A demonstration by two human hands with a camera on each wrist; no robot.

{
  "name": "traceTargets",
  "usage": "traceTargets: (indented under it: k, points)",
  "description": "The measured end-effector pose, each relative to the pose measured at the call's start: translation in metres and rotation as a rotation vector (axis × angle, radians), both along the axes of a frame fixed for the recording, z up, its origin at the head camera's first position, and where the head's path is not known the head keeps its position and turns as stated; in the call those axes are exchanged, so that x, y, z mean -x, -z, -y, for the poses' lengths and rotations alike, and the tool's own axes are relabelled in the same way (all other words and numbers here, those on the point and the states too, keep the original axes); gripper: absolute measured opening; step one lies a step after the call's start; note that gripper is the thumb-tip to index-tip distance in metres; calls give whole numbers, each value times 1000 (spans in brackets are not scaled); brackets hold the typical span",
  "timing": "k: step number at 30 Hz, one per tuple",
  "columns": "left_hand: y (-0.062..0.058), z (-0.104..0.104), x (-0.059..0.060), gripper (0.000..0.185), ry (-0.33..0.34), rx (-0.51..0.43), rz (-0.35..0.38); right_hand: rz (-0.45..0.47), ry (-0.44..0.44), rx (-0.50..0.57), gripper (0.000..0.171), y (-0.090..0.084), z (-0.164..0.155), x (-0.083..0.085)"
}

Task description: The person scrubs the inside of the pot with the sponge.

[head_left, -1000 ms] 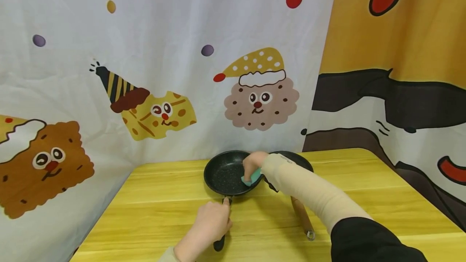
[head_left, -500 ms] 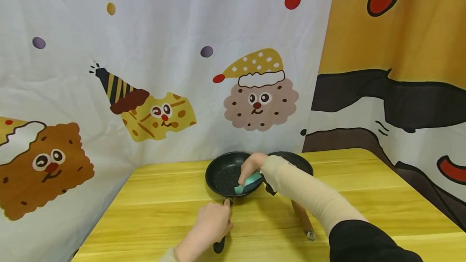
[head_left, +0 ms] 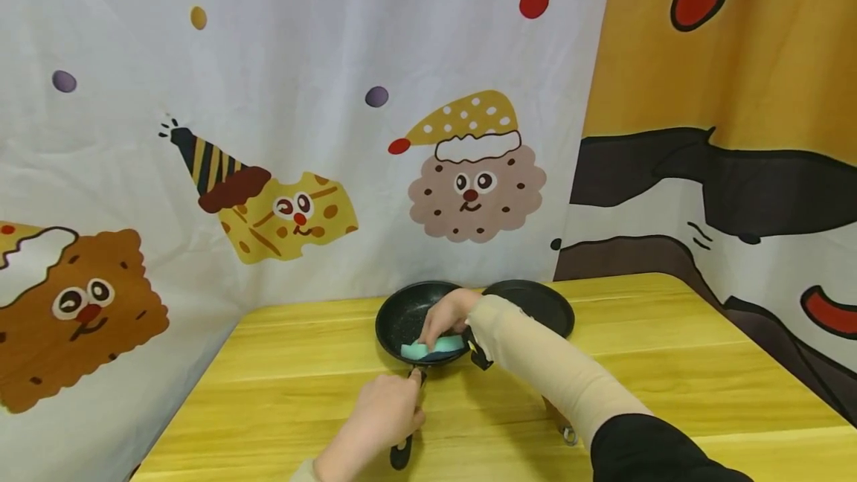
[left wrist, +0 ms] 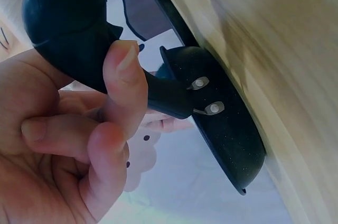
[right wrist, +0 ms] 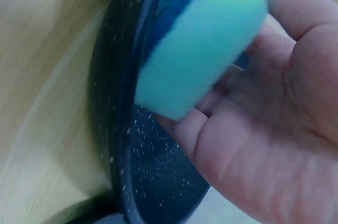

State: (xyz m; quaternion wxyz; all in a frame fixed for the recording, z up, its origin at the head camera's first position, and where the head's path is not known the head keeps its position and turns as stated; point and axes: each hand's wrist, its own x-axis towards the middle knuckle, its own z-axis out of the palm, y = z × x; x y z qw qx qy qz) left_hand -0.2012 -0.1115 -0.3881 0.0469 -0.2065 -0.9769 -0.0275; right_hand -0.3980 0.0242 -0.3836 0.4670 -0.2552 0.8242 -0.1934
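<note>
A speckled black frying pan [head_left: 405,316] sits near the back of the wooden table, its handle [head_left: 400,456] pointing toward me. My left hand [head_left: 387,407] grips that handle, with the index finger near the pan end. In the left wrist view, curled fingers and the thumb are around the dark handle [left wrist: 66,28]. My right hand [head_left: 447,312] reaches into the pan and holds a sponge [head_left: 428,350], light teal with a dark blue layer. The sponge lies at the near inner wall, by the handle joint. In the right wrist view, the blue side of the sponge [right wrist: 206,39] faces the rim.
To the right is a second, flat black pan [head_left: 542,303] with a wooden handle [head_left: 554,416], partly hidden behind my right forearm. A curtain [head_left: 288,95] printed with cartoon food hangs right behind the back edge of the table [head_left: 281,363].
My right hand has swept the sponge from the pan's right side to the left along the near wall, toward the handle. My left hand has kept its grip on the handle.
</note>
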Motion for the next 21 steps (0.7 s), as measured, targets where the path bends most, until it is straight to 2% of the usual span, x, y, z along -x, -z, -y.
traceTargets:
  k: [3, 6, 8, 12, 15, 21]
  points:
    - [0, 0, 0, 53, 10, -12, 15, -15, 8, 32, 45, 3, 5, -1]
    - [0, 1, 0, 53, 17, -19, 33, -81, -7, 51, 46, 6, 8, -2]
    - [0, 1, 1, 53, 22, -17, 38, -171, -46, 46, 45, 7, 10, -3]
    - [0, 1, 0, 55, 34, -2, 31, -412, -143, 33, 45, 13, 18, -8]
    - [2, 0, -1, 55, 41, 10, 19, -567, -175, 3, 46, 19, 26, -13]
    - [2, -2, -4, 55, 33, 35, -20, -756, -170, -104, 49, 24, 42, -21]
